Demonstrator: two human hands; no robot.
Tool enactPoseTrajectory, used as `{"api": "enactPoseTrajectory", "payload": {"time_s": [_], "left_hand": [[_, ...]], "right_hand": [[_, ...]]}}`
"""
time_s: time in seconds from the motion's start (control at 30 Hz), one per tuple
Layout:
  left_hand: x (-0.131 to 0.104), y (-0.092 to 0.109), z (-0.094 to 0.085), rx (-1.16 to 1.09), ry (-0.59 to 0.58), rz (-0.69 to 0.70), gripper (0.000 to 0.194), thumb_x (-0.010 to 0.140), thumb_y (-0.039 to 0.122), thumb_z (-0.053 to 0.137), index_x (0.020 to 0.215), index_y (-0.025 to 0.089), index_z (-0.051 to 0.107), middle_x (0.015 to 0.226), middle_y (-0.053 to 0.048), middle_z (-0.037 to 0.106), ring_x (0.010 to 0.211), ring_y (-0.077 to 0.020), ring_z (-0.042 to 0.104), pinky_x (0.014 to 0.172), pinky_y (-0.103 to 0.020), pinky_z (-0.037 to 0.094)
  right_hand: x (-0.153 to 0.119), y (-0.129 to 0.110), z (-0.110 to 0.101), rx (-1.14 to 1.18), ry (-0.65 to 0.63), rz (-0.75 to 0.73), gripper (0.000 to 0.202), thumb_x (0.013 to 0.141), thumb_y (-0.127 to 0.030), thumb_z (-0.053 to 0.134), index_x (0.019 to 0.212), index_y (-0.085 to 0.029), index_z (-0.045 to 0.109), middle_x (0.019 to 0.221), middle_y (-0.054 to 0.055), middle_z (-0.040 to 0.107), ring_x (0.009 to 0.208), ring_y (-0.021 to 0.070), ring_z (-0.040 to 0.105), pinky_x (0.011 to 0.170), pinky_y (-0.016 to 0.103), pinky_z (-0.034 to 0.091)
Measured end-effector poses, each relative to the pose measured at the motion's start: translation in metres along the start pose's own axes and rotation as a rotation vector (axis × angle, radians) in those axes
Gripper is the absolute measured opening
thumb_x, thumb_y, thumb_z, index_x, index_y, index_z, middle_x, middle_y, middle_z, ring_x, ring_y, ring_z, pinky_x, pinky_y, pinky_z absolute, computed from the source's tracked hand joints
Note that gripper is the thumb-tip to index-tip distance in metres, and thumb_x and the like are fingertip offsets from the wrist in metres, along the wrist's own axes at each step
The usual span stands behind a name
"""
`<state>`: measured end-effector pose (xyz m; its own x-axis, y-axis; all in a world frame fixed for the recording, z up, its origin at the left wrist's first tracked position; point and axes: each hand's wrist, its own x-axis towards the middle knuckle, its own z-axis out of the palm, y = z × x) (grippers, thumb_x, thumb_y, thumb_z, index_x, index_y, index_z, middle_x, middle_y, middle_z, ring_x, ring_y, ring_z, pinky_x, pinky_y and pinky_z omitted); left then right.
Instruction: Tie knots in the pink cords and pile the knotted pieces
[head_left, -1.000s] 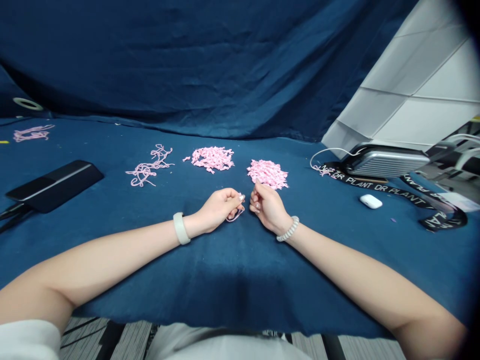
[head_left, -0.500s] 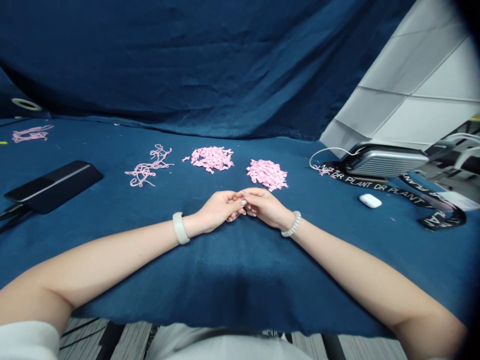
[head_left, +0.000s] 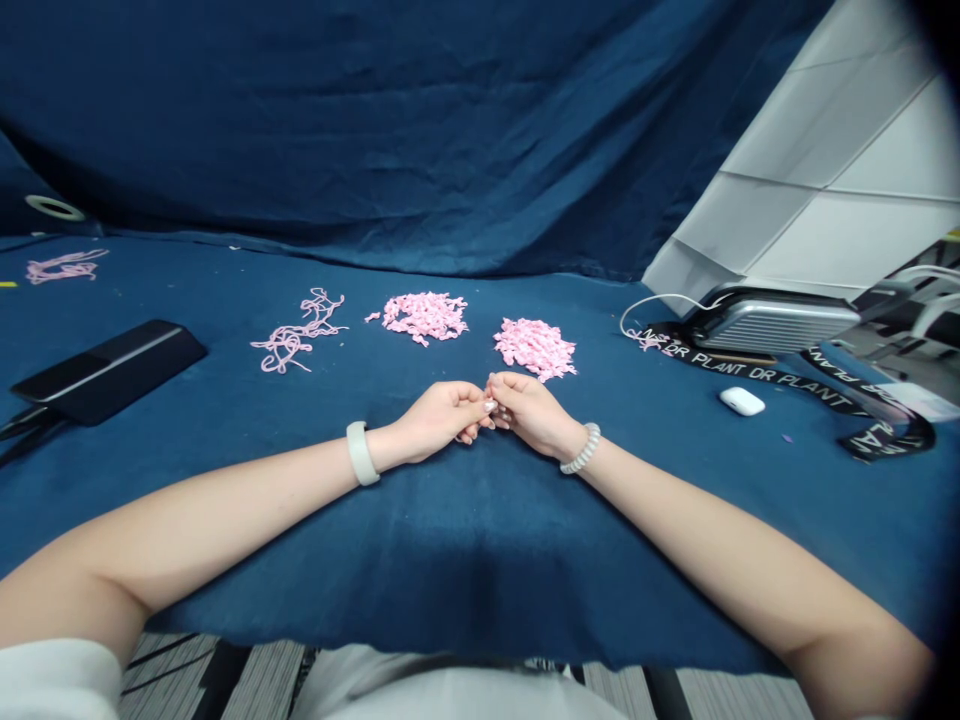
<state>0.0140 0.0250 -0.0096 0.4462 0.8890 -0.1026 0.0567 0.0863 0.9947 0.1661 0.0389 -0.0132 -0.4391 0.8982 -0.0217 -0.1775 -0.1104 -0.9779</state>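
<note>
My left hand and my right hand meet fingertip to fingertip above the blue cloth. Both are closed in a pinch, and whatever sits between the fingers is too small and covered to make out. Just beyond my right hand lies a heap of small pink pieces. A second heap of pink pieces is farther left, with one loose piece beside it. Tangled pink strands of yarn lie to the left of the heaps.
At the left are a black flat device with a cable and more pink strands. A tape roll is at the back. On the right are a silver-and-black device, a lettered black strap and a white earbud case.
My right fingertips have shifted slightly and the thumb and forefinger look a little more raised. My left hand keeps nearly the same place. The heaps and strands are unchanged.
</note>
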Motion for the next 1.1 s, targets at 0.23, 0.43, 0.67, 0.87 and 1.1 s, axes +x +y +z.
{"api": "enactPoseTrajectory", "payload": {"time_s": [0.23,0.43,0.67,0.87,1.1], "left_hand": [[0.001,-0.004,-0.002,-0.053,0.003,0.004,0.027,0.075,0.037,0.060,0.073,0.011,0.051,0.062,-0.001,0.056,0.047,-0.0026,0.047,0.047,-0.015,0.039],[0.001,-0.005,0.000,-0.333,0.115,0.044,0.026,0.072,0.032,0.064,0.078,0.011,0.052,0.067,0.000,0.056,0.055,-0.0033,0.051,0.054,-0.017,0.042],[0.000,-0.002,0.002,-0.463,0.193,0.121,0.022,0.069,0.028,0.067,0.078,0.010,0.058,0.078,-0.002,0.062,0.073,-0.0072,0.058,0.073,-0.022,0.046],[-0.001,-0.005,0.000,-0.341,0.129,0.127,0.024,0.071,0.029,0.065,0.087,0.011,0.063,0.081,-0.004,0.063,0.070,-0.0069,0.056,0.066,-0.020,0.043],[-0.002,-0.003,0.002,-0.343,0.149,0.093,0.028,0.068,0.030,0.068,0.086,0.010,0.062,0.077,-0.004,0.063,0.067,-0.0082,0.057,0.061,-0.021,0.043]], "right_hand": [[0.000,0.003,0.002,-0.005,0.093,-0.081,0.036,0.076,-0.048,0.060,0.066,-0.015,0.050,0.048,-0.006,0.042,0.040,0.0051,0.037,0.040,0.020,0.027],[0.000,0.003,0.002,-0.025,0.079,-0.077,0.037,0.078,-0.054,0.053,0.078,-0.018,0.047,0.055,-0.005,0.044,0.045,0.0068,0.040,0.045,0.021,0.035],[-0.010,0.002,0.009,-0.433,-0.044,-0.186,0.023,0.084,-0.039,0.051,0.079,-0.017,0.046,0.064,-0.004,0.045,0.053,0.0072,0.043,0.051,0.021,0.036],[-0.010,-0.003,0.011,-0.521,-0.093,-0.214,0.018,0.083,-0.029,0.052,0.094,-0.015,0.056,0.070,-0.001,0.053,0.058,0.0083,0.045,0.055,0.022,0.038],[-0.008,-0.002,0.005,-0.566,-0.109,-0.146,0.026,0.083,-0.034,0.052,0.074,-0.011,0.063,0.060,0.000,0.054,0.052,0.0076,0.043,0.052,0.021,0.035]]}}
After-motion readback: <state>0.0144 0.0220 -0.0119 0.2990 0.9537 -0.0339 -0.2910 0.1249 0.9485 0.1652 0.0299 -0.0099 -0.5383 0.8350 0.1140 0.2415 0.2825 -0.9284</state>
